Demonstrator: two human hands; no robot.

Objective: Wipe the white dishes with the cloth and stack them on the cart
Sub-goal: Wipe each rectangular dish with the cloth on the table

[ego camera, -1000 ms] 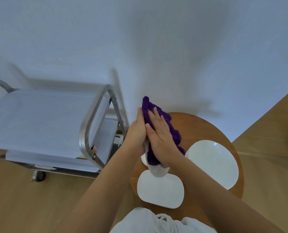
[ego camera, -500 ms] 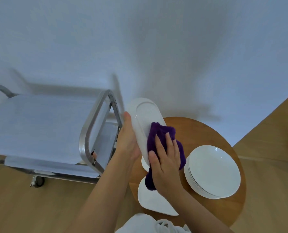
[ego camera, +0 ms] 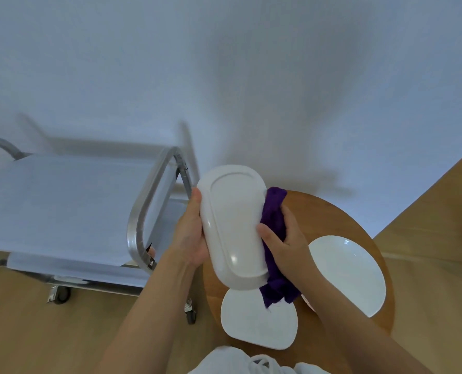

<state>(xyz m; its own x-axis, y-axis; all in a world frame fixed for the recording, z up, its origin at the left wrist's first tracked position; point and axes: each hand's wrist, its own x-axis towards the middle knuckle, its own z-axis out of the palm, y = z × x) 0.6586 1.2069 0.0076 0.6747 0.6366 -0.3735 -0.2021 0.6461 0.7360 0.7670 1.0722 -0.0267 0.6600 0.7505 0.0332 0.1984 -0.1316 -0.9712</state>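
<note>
My left hand's (ego camera: pixel 190 236) fingers curl round the left edge of the oblong white dish (ego camera: pixel 233 228), underside up, above the round wooden table (ego camera: pixel 332 220) — the thumb lies on its rim. My right hand (ego camera: pixel 286 247) grips the purple cloth (ego camera: pixel 273 220) against the dish's right edge. A second oblong dish (ego camera: pixel 259 322) and round plates (ego camera: pixel 348 273) lie below; the cart (ego camera: pixel 70 206) stands left.

A dining-service room: steel cart (ego camera: pixel 148 211), round wooden table (ego camera: pixel 359 228), bare wall (ego camera: pixel 251 76)
</note>
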